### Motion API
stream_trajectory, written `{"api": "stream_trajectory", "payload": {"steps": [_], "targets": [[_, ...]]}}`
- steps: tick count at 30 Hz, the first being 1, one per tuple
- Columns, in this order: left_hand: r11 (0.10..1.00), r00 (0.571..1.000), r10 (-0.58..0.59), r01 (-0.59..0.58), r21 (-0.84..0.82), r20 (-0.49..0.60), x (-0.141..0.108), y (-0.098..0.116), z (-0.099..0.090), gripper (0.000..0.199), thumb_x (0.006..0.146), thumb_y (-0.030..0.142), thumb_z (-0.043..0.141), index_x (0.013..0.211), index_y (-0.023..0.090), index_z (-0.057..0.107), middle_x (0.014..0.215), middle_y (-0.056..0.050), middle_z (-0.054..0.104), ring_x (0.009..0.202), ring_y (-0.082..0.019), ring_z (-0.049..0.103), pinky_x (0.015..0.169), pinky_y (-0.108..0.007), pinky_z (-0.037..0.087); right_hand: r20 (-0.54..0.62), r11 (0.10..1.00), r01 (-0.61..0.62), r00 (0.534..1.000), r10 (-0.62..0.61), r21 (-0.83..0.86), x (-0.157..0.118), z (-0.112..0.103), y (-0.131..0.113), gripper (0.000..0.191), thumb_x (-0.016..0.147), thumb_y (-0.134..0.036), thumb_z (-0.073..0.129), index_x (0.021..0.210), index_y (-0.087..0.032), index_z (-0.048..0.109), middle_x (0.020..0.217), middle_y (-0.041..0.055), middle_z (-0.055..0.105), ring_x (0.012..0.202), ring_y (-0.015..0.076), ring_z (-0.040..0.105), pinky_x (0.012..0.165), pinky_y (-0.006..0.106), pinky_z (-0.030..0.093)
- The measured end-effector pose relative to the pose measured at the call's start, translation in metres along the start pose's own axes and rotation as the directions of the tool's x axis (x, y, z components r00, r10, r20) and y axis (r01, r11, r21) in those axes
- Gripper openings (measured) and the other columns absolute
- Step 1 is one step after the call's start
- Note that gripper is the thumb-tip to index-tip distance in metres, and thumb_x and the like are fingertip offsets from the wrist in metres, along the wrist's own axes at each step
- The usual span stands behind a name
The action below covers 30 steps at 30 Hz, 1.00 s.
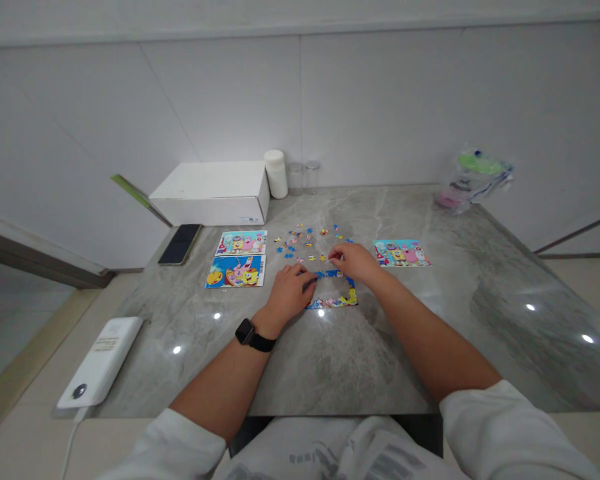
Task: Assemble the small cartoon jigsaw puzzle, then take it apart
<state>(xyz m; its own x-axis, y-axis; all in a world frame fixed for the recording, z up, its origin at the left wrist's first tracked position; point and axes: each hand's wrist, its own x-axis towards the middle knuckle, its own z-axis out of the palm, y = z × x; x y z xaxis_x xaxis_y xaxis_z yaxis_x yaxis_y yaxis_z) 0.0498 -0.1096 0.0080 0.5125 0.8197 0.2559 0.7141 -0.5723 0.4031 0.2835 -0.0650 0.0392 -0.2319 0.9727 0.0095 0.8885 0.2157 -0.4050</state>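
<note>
Puzzle pieces (pixel 289 256), phone (pixel 181 245), box (pixel 210 183) on grey table (pixel 340 367)

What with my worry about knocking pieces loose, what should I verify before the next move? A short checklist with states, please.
1. Left hand at the puzzle border: ok, it is by the left side.
2. Piece in the right hand: cannot tell; the fingertips are at the top edge, too small to read.
3. Border's left side complete: cannot tell, the left hand covers much of it.
4. Inside filled: not ok, bare tabletop shows there.
5. Loose pieces apart from the border: ok, most lie scattered beyond it.
6. Phone clear of the pieces: ok, off to the left.
</note>
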Motion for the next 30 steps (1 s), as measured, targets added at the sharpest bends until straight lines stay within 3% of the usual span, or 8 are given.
{"api": "stream_trajectory", "payload": {"steps": [3, 10, 30], "targets": [[1.000, 1.000, 0.003, -0.003, 0.004, 0.001, 0.000, 0.000, 0.001, 0.026, 0.099, 0.031, 0.065, 0.120, 0.029, 0.080, 0.115, -0.010, 0.068, 0.106, -0.028, 0.061, 0.095, -0.045, 0.050, 0.049, 1.000, -0.019, 0.999, 0.020, -0.023, 0.000, -0.004, 0.007, 0.013, 0.092, -0.020, 0.071, 0.100, -0.023, 0.082, 0.097, 0.0052, 0.081, 0.089, 0.0200, 0.071, 0.079, 0.028, 0.048], [1.000, 1.000, 0.001, -0.001, 0.013, 0.011, 0.000, 0.000, 0.002, 0.030, 0.099, 0.032, 0.065, 0.126, 0.029, 0.079, 0.116, -0.010, 0.067, 0.106, -0.028, 0.061, 0.096, -0.046, 0.050, 0.150, 0.998, 0.031, 0.988, -0.024, -0.049, 0.000, 0.008, 0.008, 0.013, 0.088, -0.020, 0.078, 0.099, -0.023, 0.082, 0.097, 0.0056, 0.081, 0.090, 0.0214, 0.072, 0.078, 0.029, 0.048], [1.000, 1.000, 0.007, -0.007, 0.019, 0.019, -0.001, 0.004, 0.003, 0.031, 0.098, 0.032, 0.068, 0.128, 0.030, 0.077, 0.120, -0.010, 0.066, 0.112, -0.030, 0.058, 0.098, -0.048, 0.049, 0.139, 0.997, 0.074, 0.988, -0.068, -0.038, 0.001, 0.011, 0.009, 0.013, 0.090, -0.019, 0.075, 0.101, -0.023, 0.081, 0.099, 0.0055, 0.081, 0.091, 0.0208, 0.071, 0.079, 0.028, 0.047]]}}
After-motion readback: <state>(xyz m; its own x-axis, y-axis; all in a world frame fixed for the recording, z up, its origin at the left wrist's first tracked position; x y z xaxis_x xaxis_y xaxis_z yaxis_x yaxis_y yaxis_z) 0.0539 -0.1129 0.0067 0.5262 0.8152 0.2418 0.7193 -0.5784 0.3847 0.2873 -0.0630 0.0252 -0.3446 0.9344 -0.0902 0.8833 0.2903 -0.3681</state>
